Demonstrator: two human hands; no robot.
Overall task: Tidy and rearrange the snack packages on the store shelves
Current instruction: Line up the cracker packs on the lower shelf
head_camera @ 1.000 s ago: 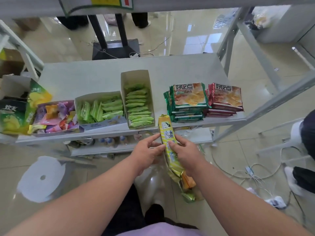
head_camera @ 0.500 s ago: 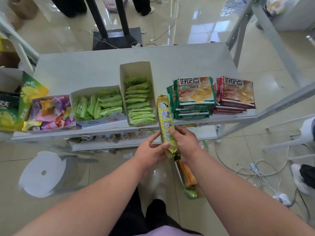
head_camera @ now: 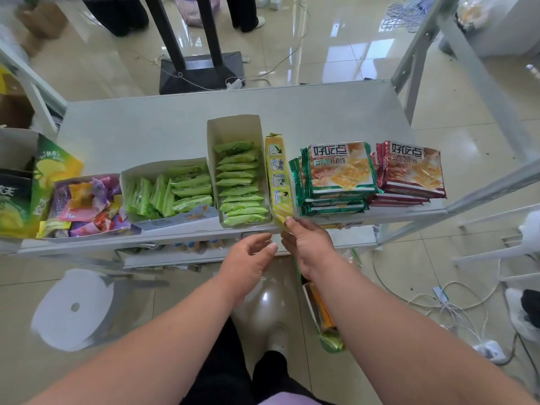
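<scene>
The yellow pack (head_camera: 279,178), held in front of the shelf (head_camera: 163,130) half a second ago, is now laid lengthwise on it, between the box (head_camera: 236,171) of green sachets and the green cracker stack (head_camera: 336,179). Its near end is still pinched by the right hand (head_camera: 306,247). The left hand (head_camera: 248,258) has been withdrawn and is held relaxed, gripping nothing, just below the shelf edge.

A white round stool (head_camera: 74,308) stands on the glossy tiled floor (head_camera: 336,48), a black stand base (head_camera: 201,72) sits behind, and tangled white cables (head_camera: 447,305) lie at right.
</scene>
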